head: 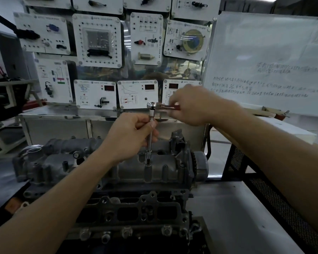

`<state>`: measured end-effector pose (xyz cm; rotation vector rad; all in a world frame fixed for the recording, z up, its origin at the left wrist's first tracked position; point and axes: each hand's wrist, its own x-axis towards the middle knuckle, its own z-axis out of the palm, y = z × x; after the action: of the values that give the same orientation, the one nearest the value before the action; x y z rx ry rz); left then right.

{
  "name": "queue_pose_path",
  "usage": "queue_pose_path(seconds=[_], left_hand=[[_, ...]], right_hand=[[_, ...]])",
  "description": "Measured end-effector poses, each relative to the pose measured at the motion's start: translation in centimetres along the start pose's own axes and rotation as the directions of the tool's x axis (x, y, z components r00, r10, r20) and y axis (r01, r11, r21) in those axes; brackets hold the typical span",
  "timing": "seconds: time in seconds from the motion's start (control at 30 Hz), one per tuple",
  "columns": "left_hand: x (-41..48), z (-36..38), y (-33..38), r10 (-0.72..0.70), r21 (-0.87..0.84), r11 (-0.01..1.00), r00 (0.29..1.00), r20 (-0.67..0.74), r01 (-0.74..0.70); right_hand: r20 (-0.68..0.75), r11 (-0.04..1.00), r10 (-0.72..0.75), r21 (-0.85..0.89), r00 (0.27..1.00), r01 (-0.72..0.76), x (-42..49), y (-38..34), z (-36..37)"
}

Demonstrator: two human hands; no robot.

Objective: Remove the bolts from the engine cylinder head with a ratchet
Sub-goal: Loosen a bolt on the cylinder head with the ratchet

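Now the ratchet (pixel 152 105) sits at the centre of the frame. Its extension (pixel 149 142) stands upright, with the socket down in a well on the cylinder head (pixel 160 167). My left hand (pixel 132 134) curls round the extension just below the ratchet, and my right hand (pixel 193 105) grips the red handle. Panels (pixel 97 41) fill the upper left, a whiteboard (pixel 264 52) the upper right.

Red ratchet handle (pixel 171 107) mostly under blurred right hand (pixel 193 105).
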<state>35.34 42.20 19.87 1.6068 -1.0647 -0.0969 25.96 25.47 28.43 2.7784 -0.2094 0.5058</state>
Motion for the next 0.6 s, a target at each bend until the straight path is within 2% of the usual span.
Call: queue_pose_path(seconds=[0.03,0.07,0.13,0.2,0.3,0.4,0.43,0.5,0.6], left_hand=[[0.1,0.2,0.0,0.002,0.007,1.0,0.999,-0.032,-0.001],[0.1,0.4,-0.1,0.004,0.009,1.0,0.998,-0.061,-0.004],[0.1,0.6,-0.3,0.004,-0.018,1.0,0.994,-0.109,-0.006],[-0.1,0.4,-0.3,0.007,-0.033,0.999,0.991,-0.136,-0.011],[-0.4,-0.3,-0.5,0.039,0.035,0.999,0.99,-0.132,-0.035],[-0.6,-0.3,-0.2,0.077,0.08,0.994,0.991,-0.111,-0.068],[-0.4,-0.1,-0.1,0.098,0.126,0.988,0.99,-0.096,-0.086],[-0.1,0.4,0.2,0.115,0.168,0.98,0.992,-0.052,-0.105],[0.2,-0.1,0.4,0.073,0.103,0.992,0.997,0.016,-0.074]], right_hand=[[0.047,0.999,-0.008,0.054,0.999,0.005,-0.9,0.7,-1.3],[0.151,0.979,-0.027,0.203,0.988,-0.005,-1.9,1.1,-2.8],[0.398,0.856,-0.133,0.508,0.908,-0.097,-3.6,1.3,-5.1],[0.483,0.786,-0.238,0.606,0.843,-0.125,-4.0,1.4,-5.8],[0.402,0.797,-0.214,0.599,0.89,-0.079,-2.7,2.1,-4.5],[0.198,0.955,-0.041,0.297,0.979,-0.021,-0.3,2.2,-1.2],[0.1,0.975,0.014,0.22,0.995,-0.036,0.5,1.6,0.4],[-0.071,0.971,0.062,0.234,0.996,-0.044,1.6,0.1,3.2],[-0.157,0.939,0.078,0.343,0.985,-0.02,2.4,-0.9,5.2]])
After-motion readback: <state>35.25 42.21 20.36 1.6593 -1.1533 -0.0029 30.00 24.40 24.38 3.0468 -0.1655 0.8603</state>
